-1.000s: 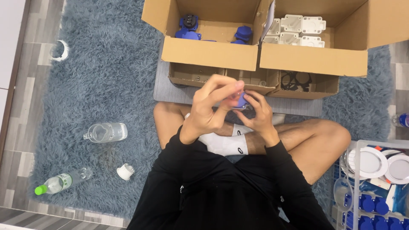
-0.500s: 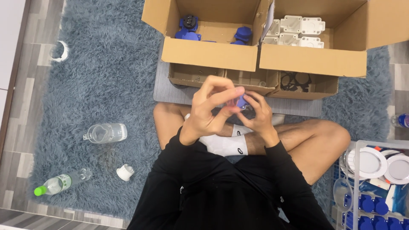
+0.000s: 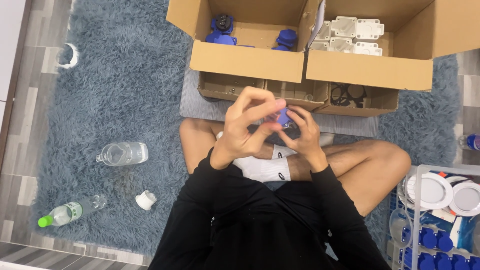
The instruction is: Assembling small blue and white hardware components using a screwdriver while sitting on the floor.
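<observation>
Seated cross-legged on a shaggy grey-blue rug point(image 3: 125, 90), a person pinches a small blue plastic part point(image 3: 283, 117) between the curled fingers of the left hand point(image 3: 247, 127) and right hand point(image 3: 302, 132), just above the knees. Open cardboard boxes point(image 3: 300, 62) sit directly ahead; a clear bottle point(image 3: 122, 153) lies to the left.
</observation>
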